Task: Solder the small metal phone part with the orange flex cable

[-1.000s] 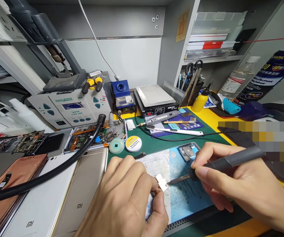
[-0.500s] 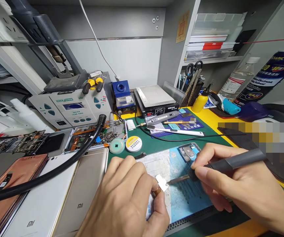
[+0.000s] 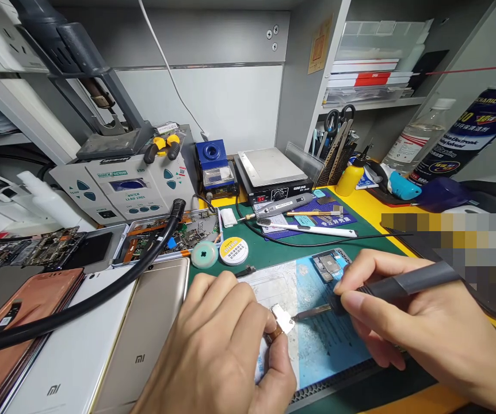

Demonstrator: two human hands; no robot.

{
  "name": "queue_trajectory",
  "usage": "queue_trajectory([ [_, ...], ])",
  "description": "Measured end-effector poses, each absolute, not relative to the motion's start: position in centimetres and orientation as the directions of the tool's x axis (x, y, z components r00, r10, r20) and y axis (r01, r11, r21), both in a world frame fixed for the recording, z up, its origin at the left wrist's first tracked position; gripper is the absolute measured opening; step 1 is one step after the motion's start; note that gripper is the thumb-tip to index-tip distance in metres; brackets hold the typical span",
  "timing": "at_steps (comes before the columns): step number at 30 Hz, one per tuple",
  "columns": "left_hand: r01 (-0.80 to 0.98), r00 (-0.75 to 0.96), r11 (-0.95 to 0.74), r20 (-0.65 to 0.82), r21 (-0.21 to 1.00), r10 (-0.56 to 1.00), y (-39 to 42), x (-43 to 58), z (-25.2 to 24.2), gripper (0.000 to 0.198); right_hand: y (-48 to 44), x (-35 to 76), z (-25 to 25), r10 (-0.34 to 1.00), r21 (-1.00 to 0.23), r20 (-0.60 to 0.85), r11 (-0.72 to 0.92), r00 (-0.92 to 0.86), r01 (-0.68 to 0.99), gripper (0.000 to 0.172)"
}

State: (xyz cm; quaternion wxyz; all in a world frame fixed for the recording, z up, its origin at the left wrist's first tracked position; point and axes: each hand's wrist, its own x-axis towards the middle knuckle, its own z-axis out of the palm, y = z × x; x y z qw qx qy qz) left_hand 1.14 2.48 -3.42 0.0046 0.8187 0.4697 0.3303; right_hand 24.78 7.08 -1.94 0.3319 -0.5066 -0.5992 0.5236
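Observation:
My left hand (image 3: 220, 339) pinches a small silvery-white plate with a brown edge (image 3: 282, 318) between thumb and forefinger, just above a stained white-and-blue work pad (image 3: 321, 356). In my right hand (image 3: 429, 328) is a dark soldering iron (image 3: 407, 283), gripped like a pen. Its metal tip meets the right edge of the small plate, or lies right beside it; I cannot tell which. A phone circuit board (image 3: 326, 265) lies at the back of the pad, left of my right fingertips.
Several phones (image 3: 144, 328) lie at the left, crossed by a black hose (image 3: 144, 259). Behind stand a hot-air station (image 3: 131, 190) and a heating plate (image 3: 274, 167). A round tin (image 3: 233, 251), a brush (image 3: 312, 230) and a grey pen-shaped tool (image 3: 285, 205) lie on the green mat.
The small plate looks very slightly turned in my left fingers. Both hands and the soldering iron stay almost where they were.

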Motion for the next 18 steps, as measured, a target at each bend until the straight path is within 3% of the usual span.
queue_trajectory([
  [10, 0.762, 0.347, -0.566, 0.540, 0.314, 0.767, 2.4, 1.2, -3.2, 0.016, 7.4, 24.3, -1.3, 0.953, -0.979, -0.108, -0.052, -0.284, 0.195, 0.025],
  [15, 0.766, 0.345, -0.561, 0.536, 0.314, 0.771, 2.3, 1.1, -3.2, 0.015, 6.5, 23.6, -0.3, 0.969, -0.973, -0.172, -0.139, -0.179, 0.183, 0.021],
  [18, 0.764, 0.344, -0.563, 0.540, 0.314, 0.768, 2.2, 1.0, -3.2, 0.016, 6.2, 23.4, -0.1, 0.974, -0.968, -0.149, -0.109, -0.170, 0.227, 0.020],
])
